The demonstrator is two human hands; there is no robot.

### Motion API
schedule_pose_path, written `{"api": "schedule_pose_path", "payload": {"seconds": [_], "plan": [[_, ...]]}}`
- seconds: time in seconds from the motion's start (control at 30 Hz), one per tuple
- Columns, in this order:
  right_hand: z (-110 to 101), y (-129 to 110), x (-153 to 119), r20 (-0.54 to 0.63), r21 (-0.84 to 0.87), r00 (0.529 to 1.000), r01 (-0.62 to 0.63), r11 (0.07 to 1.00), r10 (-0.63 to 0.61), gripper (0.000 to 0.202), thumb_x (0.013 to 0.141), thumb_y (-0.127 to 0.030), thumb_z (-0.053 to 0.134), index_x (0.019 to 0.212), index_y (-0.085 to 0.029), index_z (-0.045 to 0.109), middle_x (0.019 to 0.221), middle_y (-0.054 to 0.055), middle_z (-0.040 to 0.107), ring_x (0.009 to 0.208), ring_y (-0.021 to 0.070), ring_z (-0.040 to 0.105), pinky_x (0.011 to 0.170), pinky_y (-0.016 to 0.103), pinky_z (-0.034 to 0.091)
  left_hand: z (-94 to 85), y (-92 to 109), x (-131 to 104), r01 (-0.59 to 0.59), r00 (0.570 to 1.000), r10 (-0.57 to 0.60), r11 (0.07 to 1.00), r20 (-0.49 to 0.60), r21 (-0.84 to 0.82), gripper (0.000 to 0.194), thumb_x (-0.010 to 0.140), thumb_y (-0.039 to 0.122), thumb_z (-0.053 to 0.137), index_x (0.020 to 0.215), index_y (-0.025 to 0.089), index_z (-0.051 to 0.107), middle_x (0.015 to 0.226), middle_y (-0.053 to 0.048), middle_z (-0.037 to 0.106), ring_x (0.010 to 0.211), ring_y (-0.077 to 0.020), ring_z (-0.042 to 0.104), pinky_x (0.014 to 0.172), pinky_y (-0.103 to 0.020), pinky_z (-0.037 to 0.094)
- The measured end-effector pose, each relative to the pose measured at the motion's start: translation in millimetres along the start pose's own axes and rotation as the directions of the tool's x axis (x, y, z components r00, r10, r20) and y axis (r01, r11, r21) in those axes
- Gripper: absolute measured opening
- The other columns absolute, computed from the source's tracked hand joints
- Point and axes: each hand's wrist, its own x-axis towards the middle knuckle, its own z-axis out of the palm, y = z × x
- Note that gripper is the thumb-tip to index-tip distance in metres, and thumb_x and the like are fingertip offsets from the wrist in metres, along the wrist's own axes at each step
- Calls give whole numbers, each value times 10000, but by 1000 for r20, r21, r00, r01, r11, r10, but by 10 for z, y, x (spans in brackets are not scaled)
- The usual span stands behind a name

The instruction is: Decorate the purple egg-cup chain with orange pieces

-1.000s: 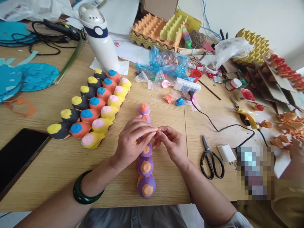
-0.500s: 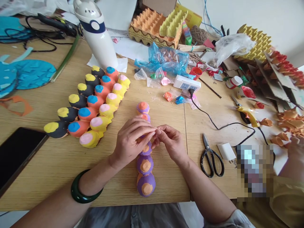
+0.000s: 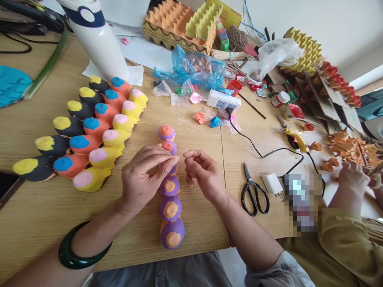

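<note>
A strip of purple egg-carton cups with orange tops lies lengthwise on the wooden table, right in front of me. My left hand hovers over the strip's middle with fingers pressed to the thumb, the tips at the third cup. My right hand sits just right of the strip, fingers curled in. A small gap separates the two hands' fingertips. I see nothing between the fingers of either hand. A dark green bangle circles my left wrist.
A block of black, orange and yellow painted cups lies to the left, behind it a white bottle. Scissors, a power strip, a corded glue gun and craft clutter lie to the right. Another person's hand works at the right edge.
My fingertips, which met above the purple strip, have drawn slightly apart. The view has shifted right and closer, pushing the phone and blue paper nearly out of view.
</note>
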Motion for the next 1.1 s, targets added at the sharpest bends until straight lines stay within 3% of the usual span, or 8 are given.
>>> {"api": "schedule_pose_path", "payload": {"seconds": [0.27,0.57,0.67,0.73,0.8,0.87,1.0,1.1], "plan": [[66,21,-128,124,-489,925,372,789,-359,151,949,-392,711,1043,-280,671,749,-16,532,602,133,470,534,289,444,-8,102,8,-24,999,25,1000,26,-7,155,936,249,717,927,389,782,860,71,774,907,-206,721,996,-433,525],[40,79,-104,197,-588,795,564,580,-573,22,963,-245,680,971,-225,685,756,-19,575,603,101,491,542,249,447,59,126,-25,-63,998,64,997,17,-41,149,973,192,662,848,225,736,813,7,764,820,-168,701,806,-329,578],[-24,27,-24,112,-554,838,499,667,-534,77,935,-278,707,887,-220,690,754,-12,619,583,95,497,517,241,431,35,101,-16,-49,998,51,998,40,-41,201,998,205,606,852,226,744,830,-3,769,852,-180,701,829,-343,570],[-147,-47,89,-90,-485,877,376,789,-473,181,893,-362,740,819,-215,667,735,-20,627,538,83,477,467,226,399,-3,52,5,-32,999,31,999,23,27,220,1016,238,573,895,240,756,876,0,778,895,-187,700,859,-354,551],[-293,-114,213,-392,-372,809,297,879,-439,289,835,-445,774,750,-213,624,631,-68,524,472,61,390,411,198,336,-51,-20,40,37,999,-35,989,-17,146,242,1026,311,555,922,246,763,934,-1,786,899,-185,695,866,-351,535],[-388,-133,301,-521,-262,771,266,928,-368,325,768,-456,819,739,-211,609,598,-95,456,454,47,357,396,177,321,-101,-91,84,194,981,-191,939,-38,285,265,1000,407,580,1024,228,775,990,-37,782,823,-187,679,780,-339,526],[-313,2,307,-366,-255,885,201,946,-286,300,755,-445,832,789,-198,664,625,-83,530,409,44,395,363,192,335,-167,-151,151,423,865,-500,771,42,477,399,972,524,545,1072,229,794,926,-66,787,814,-244,705,674,-339,476],[-170,142,264,-274,-289,933,151,945,-233,316,769,-475,826,803,-195,683,605,-78,561,383,47,421,361,199,326,-157,-148,154,448,834,-545,761,89,469,499,963,560,526,1269,235,749,913,-70,797,891,-280,738,744,-352,509]]}}
